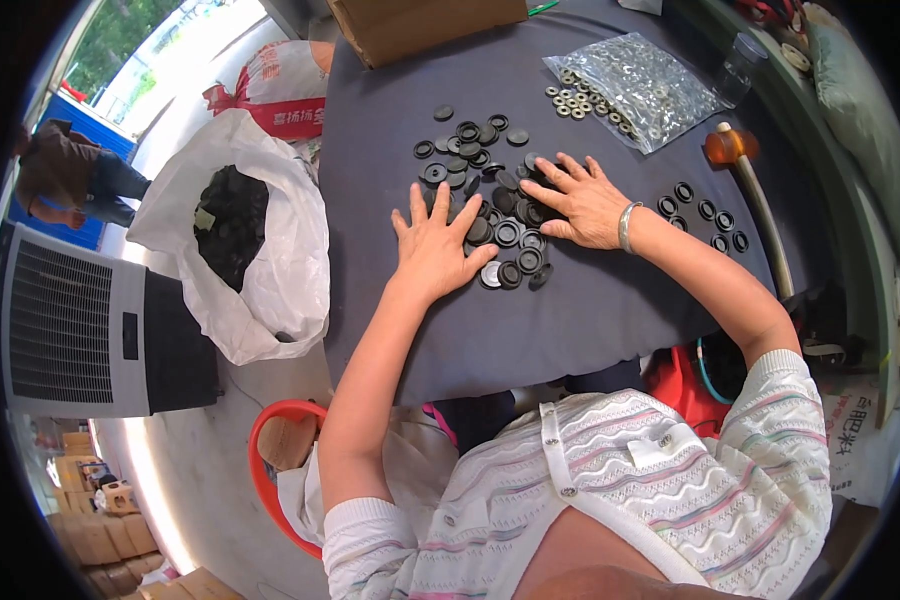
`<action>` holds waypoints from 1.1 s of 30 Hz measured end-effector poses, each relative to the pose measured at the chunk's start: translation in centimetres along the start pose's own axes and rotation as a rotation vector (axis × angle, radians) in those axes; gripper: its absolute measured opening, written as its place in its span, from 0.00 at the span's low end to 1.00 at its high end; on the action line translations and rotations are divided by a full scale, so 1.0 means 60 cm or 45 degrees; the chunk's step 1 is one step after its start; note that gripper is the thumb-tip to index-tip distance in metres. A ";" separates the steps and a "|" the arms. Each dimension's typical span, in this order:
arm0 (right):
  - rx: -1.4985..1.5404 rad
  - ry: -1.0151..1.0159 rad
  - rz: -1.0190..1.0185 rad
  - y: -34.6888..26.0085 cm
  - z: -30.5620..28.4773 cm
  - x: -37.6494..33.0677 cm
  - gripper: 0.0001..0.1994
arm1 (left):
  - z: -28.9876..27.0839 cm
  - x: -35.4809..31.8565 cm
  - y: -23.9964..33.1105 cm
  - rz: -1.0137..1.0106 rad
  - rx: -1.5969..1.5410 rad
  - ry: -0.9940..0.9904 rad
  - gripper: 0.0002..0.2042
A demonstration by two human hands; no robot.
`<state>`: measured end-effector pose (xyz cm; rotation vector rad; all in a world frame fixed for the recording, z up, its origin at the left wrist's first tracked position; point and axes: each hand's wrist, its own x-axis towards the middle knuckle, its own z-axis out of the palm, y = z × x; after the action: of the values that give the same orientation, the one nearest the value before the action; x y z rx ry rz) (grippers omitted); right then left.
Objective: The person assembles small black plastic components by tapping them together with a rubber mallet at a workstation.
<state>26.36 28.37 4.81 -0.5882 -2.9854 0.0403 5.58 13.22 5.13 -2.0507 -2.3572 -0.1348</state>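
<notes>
My left hand (434,246) lies flat, fingers spread, on the near left edge of a pile of black round rubber rings (500,235) on a dark grey cloth-covered table (570,320). My right hand (577,198), a silver bangle on its wrist, also lies flat with fingers apart on the pile's right side. More black rings (468,140) are scattered just beyond both hands. Neither hand grips anything.
Several black rings (705,215) sit in rows to the right. A clear bag of metal washers (638,88), loose washers (580,100), an orange-headed mallet (745,175), a cardboard box (420,25). Left of the table: a white sack of black parts (235,230), a fan unit (80,330), a red stool (270,470).
</notes>
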 end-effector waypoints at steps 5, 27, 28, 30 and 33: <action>0.099 0.258 -0.106 -0.017 -0.002 0.029 0.26 | 0.002 -0.007 0.009 -0.036 0.062 0.154 0.31; 0.439 0.252 0.201 0.072 -0.025 0.099 0.10 | 0.013 0.057 0.013 0.146 -0.239 0.192 0.32; 0.446 0.253 0.193 0.072 -0.015 0.123 0.10 | 0.015 0.067 -0.001 0.157 -0.325 0.418 0.24; 0.323 0.272 0.234 0.073 0.000 0.156 0.12 | 0.005 0.100 -0.013 0.087 -0.505 0.553 0.13; 0.203 0.153 0.252 0.071 0.018 0.185 0.11 | 0.012 0.151 -0.025 0.042 -0.467 0.541 0.10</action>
<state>17.66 36.53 4.55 -0.8310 -2.7658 0.2459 2.88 22.03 4.92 -1.9358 -2.1484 -0.9614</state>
